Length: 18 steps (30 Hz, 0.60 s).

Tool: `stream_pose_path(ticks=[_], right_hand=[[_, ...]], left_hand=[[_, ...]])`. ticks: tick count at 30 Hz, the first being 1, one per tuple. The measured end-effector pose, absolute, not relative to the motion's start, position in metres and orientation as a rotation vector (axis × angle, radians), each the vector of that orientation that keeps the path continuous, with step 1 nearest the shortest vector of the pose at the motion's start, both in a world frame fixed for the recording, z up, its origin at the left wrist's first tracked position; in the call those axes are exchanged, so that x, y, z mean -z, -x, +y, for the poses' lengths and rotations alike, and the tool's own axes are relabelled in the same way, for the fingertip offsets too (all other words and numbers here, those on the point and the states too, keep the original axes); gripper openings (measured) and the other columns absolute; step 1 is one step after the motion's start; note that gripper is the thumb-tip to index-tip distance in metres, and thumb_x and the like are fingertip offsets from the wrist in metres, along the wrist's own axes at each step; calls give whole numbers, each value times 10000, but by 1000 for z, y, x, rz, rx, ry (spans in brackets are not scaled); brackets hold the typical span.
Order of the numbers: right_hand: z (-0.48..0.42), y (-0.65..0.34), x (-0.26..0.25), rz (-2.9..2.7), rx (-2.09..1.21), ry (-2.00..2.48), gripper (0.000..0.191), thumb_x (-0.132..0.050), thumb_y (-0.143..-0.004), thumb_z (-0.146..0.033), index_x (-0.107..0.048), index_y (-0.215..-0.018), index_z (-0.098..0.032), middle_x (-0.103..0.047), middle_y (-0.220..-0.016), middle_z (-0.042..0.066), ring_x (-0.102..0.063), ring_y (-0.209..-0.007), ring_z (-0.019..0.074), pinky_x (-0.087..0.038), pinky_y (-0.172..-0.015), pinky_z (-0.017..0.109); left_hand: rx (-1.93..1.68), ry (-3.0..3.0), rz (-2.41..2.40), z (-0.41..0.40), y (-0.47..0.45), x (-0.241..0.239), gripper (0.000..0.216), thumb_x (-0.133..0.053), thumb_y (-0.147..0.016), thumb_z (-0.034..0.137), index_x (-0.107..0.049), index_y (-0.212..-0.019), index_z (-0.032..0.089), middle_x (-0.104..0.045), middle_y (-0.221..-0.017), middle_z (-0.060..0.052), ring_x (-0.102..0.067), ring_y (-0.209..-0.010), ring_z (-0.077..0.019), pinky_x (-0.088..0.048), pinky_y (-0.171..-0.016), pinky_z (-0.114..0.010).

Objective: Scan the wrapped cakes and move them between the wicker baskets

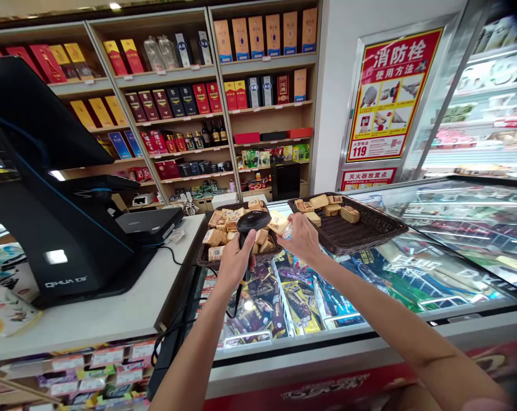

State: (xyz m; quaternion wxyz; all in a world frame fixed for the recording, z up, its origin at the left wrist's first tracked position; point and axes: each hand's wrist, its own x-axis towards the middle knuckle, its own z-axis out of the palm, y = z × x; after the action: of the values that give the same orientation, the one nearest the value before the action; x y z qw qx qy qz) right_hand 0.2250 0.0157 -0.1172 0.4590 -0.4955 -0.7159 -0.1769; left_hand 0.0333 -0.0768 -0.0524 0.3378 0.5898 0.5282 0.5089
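1. Head view: the left hand (237, 258) has its fingers curled round the handle of the black scanner (253, 221).
2. The right hand (303, 237) has its fingers pinched on one end of a pack (279, 222). That pack is up in the air, near the scanner head, between the two baskets.
3. Work looks part way along, I would guess. Many packs (214, 236) are heaped in the left basket (204, 259). A few more lie in the right basket (365, 229), mostly near its far side.
4. The held pack is not put down yet, so it looks not done. I cannot tell which basket has the done ones.
5. The hand hides most of the handle, and the scanner covers some of the heap. I cannot tell if the scanner touches the held pack.
6. The words on the packs are too small to read. Shiny glass makes the freezer (301, 361) hard to see into. The till (96, 251) is cut off at the left.
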Motion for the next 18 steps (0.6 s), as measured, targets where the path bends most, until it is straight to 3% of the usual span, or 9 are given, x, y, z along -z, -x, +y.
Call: stream_pose_path(ticks=[8,18], right_hand=[[15,-193,123,-1880,359,1147,374,-669,-825,-370,-499,-1108,-194,-612,-1026,118,-578,-953,296,-481,-792,387],[47,-124,129,-2108,236,953,382,-669,-897,-370,-544,-1189,-157,-617,-1235,160,-572,-1159,317,-472,-970,439]], left_hand=[[-1445,-1347,1397,-76,15,58,545,-565,-800,749,-559,-814,205,-552,-457,26,-478,-372,-115,-384,-401,-213],[-1472,-1214,1397,-80,42,66,546,-571,-793,753,-539,-836,209,-521,-452,51,-454,-351,-93,-386,-379,-189]])
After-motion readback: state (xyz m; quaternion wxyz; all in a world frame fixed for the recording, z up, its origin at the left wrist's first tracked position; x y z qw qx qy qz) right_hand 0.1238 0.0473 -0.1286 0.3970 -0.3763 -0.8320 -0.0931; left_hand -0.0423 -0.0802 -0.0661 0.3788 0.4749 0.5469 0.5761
